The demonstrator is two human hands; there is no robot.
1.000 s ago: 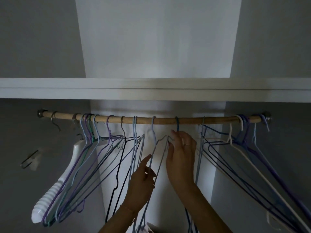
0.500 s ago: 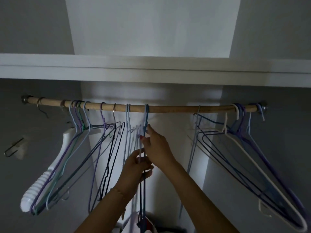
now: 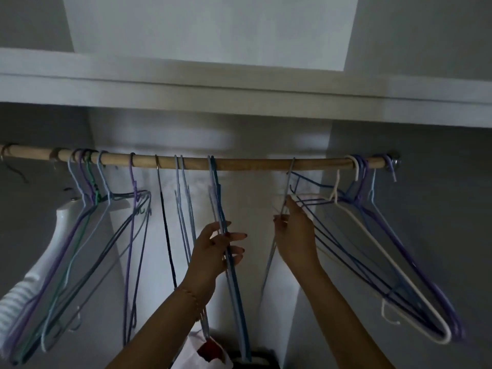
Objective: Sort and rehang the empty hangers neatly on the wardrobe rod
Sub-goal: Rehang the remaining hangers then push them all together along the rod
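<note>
A long wooden wardrobe rod (image 3: pixel 253 164) spans under a white shelf (image 3: pixel 239 86), with thin wire hangers in blue, purple and white (image 3: pixel 394 251) hooked along it. Below the rod's middle, the left hand (image 3: pixel 213 251) has its grip clamped on a pair of blue wire hangers (image 3: pixel 226 243). Right of those, the right hand (image 3: pixel 295 230) pinches a pale grey wire hanger (image 3: pixel 286 193) beneath its hook.

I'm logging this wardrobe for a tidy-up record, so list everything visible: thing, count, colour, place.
rod: one, pale wood, across the wardrobe under the shelf.
shelf: one, white, above the rod.
wire hangers: many, exact count unclear; blue, purple, green, dark; bunched left, centre and right.
plastic hanger: one, white, ribbed, far left.
cream hanger: one, right bunch.
white and red item: one, bottom centre, unclear.
left hand: on the central blue hangers.
right hand: pinching a pale hanger.
</note>
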